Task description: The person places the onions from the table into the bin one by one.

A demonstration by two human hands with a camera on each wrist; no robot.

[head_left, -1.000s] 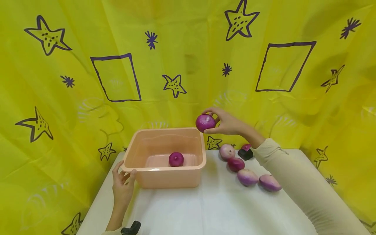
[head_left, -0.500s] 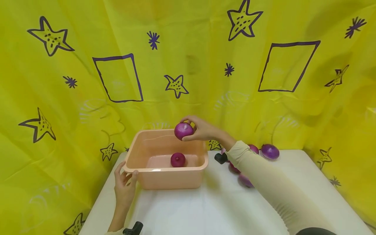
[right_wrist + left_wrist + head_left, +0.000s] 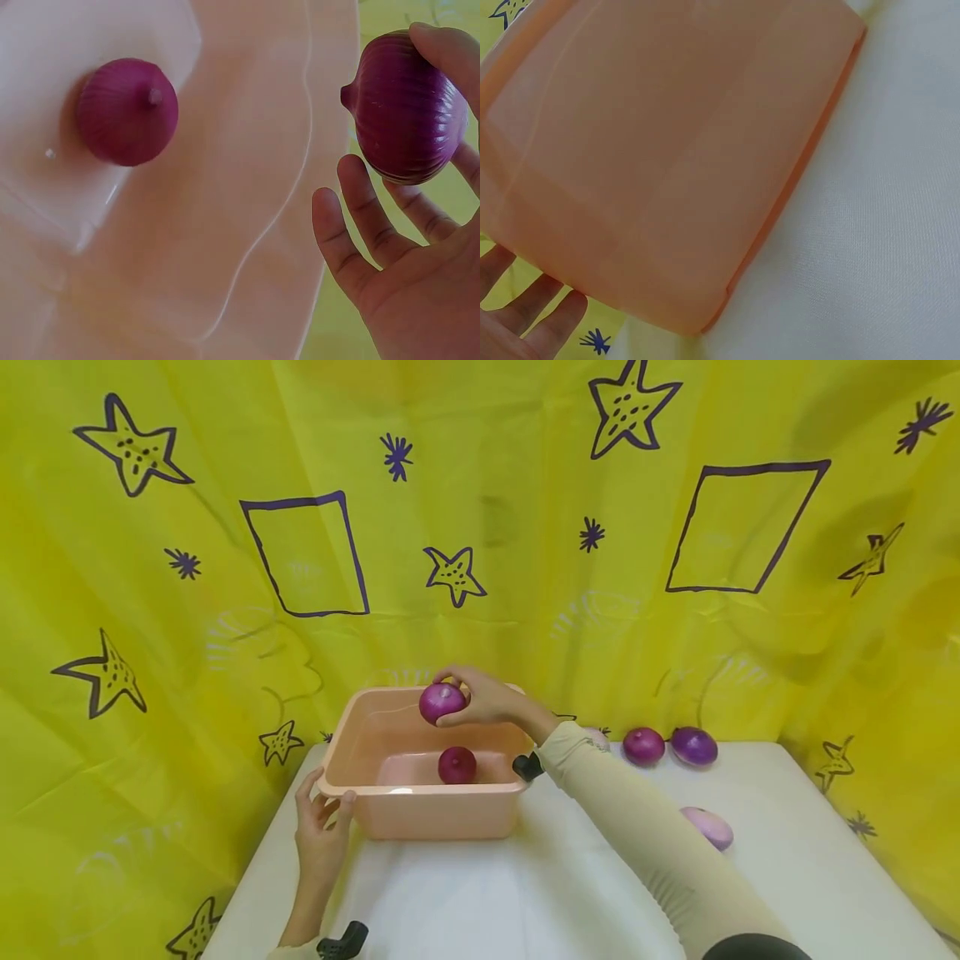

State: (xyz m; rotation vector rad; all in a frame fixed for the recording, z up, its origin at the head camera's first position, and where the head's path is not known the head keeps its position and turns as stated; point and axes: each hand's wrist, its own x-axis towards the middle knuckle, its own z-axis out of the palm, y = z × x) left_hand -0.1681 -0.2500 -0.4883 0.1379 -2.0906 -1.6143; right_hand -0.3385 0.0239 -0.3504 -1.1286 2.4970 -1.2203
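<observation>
A peach-coloured plastic basin (image 3: 435, 814) stands on the table. My left hand (image 3: 322, 843) grips its near left corner, thumb at the front rim and fingers along the left side; the left wrist view shows those fingers (image 3: 559, 319) beside the basin wall (image 3: 652, 165). Over the basin's back part, my right hand (image 3: 483, 697) holds a purple-red onion (image 3: 441, 703) between thumb and fingers. That onion (image 3: 409, 109) shows its pointed tip in the right wrist view. Another red onion (image 3: 457, 766) lies on the basin floor, below and apart from the held one.
Right of the basin, a dark red onion (image 3: 643, 747) and a purple onion (image 3: 693, 747) sit near the table's back edge. A pale purple onion (image 3: 707, 827) lies nearer, partly behind the right sleeve (image 3: 637, 827). A yellow curtain (image 3: 525, 635) hangs behind the white table (image 3: 465, 902).
My right hand has carried the onion leftward and slightly down, from beyond the basin's right rim to over its inside. My left hand keeps its grip on the corner.
</observation>
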